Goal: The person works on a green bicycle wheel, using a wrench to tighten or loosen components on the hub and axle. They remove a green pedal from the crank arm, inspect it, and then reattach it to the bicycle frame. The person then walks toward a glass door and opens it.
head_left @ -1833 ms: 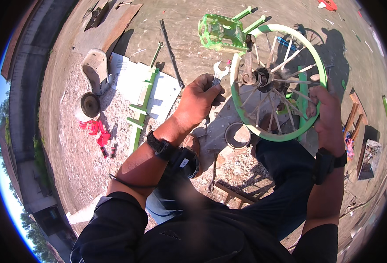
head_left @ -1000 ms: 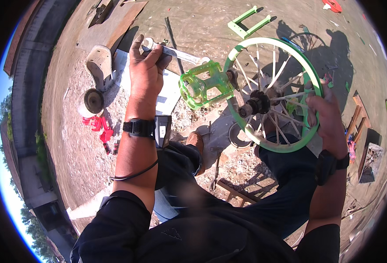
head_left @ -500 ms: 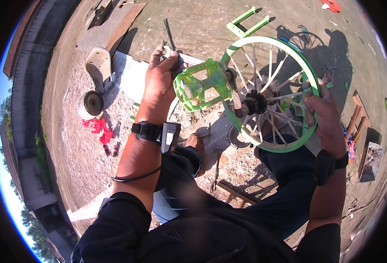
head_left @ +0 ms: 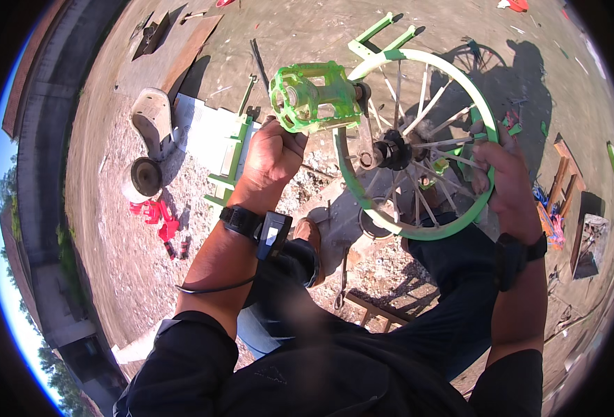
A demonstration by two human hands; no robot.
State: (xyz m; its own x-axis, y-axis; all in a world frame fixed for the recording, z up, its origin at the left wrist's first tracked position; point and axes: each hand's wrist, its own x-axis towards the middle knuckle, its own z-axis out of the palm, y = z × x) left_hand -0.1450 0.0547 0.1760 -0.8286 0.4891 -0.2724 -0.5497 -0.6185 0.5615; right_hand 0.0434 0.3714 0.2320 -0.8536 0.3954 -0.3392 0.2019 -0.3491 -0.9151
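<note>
A small spoked wheel with a pale green rim is held up in front of me. From its dark hub a worn crank arm runs up to a translucent green pedal. My right hand grips the rim on the right, fingers wrapped over it among the spokes. My left hand is closed just below the pedal, left of the rim. Whatever its curled fingers hold is hidden, and I cannot tell whether they touch the pedal.
On the ground at left lie a green metal frame, a pale curved seat-like piece, a round container and red pieces. A green fork-shaped part lies beyond the wheel. A wooden frame stands at right.
The wheel has shifted slightly left and tilted, and its pedal has swung up and left. My left hand has moved down and right under the pedal; the pale ring in its fingers no longer shows.
</note>
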